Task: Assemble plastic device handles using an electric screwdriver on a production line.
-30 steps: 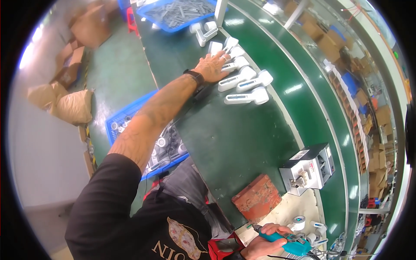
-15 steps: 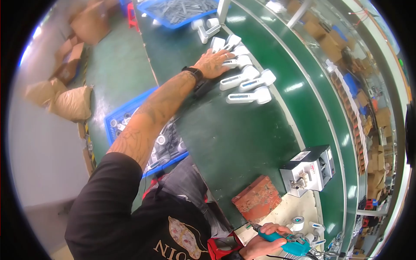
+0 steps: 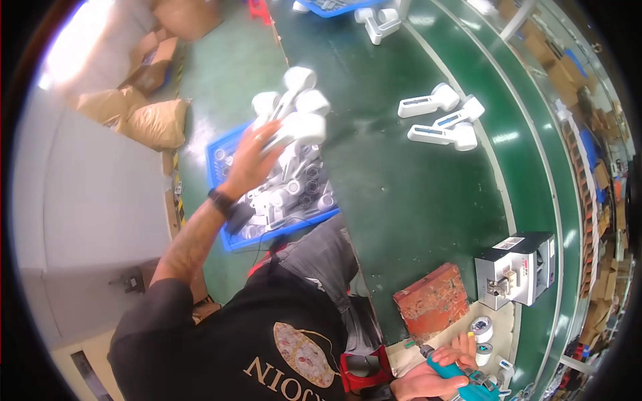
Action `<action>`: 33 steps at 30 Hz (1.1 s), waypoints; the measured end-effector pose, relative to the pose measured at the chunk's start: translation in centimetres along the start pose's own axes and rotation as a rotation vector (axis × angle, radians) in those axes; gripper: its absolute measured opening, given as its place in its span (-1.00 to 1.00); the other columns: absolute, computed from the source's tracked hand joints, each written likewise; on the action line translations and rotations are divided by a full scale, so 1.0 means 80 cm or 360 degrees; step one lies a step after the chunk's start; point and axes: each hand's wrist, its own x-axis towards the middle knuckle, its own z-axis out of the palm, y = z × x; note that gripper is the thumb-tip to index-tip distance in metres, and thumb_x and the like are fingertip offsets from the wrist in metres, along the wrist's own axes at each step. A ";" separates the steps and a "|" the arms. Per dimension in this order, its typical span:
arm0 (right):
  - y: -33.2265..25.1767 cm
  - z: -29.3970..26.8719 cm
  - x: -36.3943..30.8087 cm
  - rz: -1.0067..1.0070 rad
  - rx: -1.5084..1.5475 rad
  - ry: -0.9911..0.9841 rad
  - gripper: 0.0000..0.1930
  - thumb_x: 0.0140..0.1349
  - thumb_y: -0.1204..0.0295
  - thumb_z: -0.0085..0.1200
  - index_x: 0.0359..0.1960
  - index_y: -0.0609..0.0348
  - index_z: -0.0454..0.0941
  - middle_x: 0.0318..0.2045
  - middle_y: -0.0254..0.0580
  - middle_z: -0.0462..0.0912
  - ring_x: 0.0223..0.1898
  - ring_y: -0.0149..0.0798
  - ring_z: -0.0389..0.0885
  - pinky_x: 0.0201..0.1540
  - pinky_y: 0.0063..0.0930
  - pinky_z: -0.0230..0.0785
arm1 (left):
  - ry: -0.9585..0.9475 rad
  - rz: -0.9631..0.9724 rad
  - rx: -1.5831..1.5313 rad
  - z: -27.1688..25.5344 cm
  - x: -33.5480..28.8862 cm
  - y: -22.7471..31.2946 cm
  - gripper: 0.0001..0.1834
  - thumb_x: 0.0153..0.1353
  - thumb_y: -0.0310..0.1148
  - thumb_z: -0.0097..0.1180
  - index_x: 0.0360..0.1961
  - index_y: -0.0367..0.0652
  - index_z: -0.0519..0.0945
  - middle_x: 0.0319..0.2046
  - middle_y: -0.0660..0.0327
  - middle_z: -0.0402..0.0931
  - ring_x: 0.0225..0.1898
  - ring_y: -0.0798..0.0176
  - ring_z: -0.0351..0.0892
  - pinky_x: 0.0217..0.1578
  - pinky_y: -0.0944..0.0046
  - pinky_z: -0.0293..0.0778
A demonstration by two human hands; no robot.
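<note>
My left hand (image 3: pixel 251 159) is closed around a bunch of several white plastic housings (image 3: pixel 304 125), each with a handle and a round head. They are held above a blue crate (image 3: pixel 307 220) full of similar white parts (image 3: pixel 282 195), left of the table; the bunch is slightly blurred. At the lower right, my right hand (image 3: pixel 428 382) grips a teal electric screwdriver (image 3: pixel 447 371), its tip pointing left. Three more white housings (image 3: pixel 428 105) lie on the green table near its right edge, apart from both hands.
A reddish block (image 3: pixel 433 302) and a silver-and-black machine (image 3: pixel 511 274) stand at the table's right. Small round white parts (image 3: pixel 481 327) sit near the screwdriver. More housings (image 3: pixel 378 25) lie at the far end beside a blue tray (image 3: pixel 334 8). Brown sacks (image 3: pixel 154 123) are at left.
My left hand has lifted several white housings off the table and carried them left, over the crate. Three stay in that row. The right hand still holds the screwdriver; the view has shifted.
</note>
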 end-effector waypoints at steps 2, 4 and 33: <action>0.012 -0.011 0.000 0.0087 0.0175 -0.0023 -0.43 0.43 -0.13 -0.09 -0.25 0.25 0.44 -0.42 -0.19 0.42 -0.52 -0.33 0.31 -0.41 -0.46 0.21 | -0.0023 -0.0160 0.0021 -0.003 -0.028 -0.015 -0.45 0.23 -0.32 0.26 0.25 -0.10 0.45 0.22 0.04 0.49 0.32 -0.16 0.33 0.33 -0.05 0.24; 0.023 -0.023 0.005 0.0090 0.0086 -0.0018 -0.39 0.40 -0.20 -0.09 -0.21 0.26 0.41 -0.55 -0.25 0.36 -0.60 -0.35 0.30 -0.46 -0.47 0.25 | -0.0204 -0.0179 0.0034 0.004 -0.037 -0.021 -0.39 0.17 -0.37 0.28 0.27 -0.11 0.43 0.26 0.06 0.44 0.34 -0.14 0.31 0.36 -0.05 0.21; -0.028 0.024 -0.039 0.0271 0.0054 0.0065 -0.48 0.44 -0.09 -0.07 -0.24 0.22 0.48 -0.46 -0.26 0.37 -0.44 -0.29 0.31 -0.35 -0.40 0.18 | -0.0055 0.0312 -0.0268 0.095 0.109 0.158 -0.43 0.18 -0.04 0.30 0.19 0.09 0.49 -0.01 0.11 0.54 0.26 -0.16 0.33 0.07 -0.08 0.40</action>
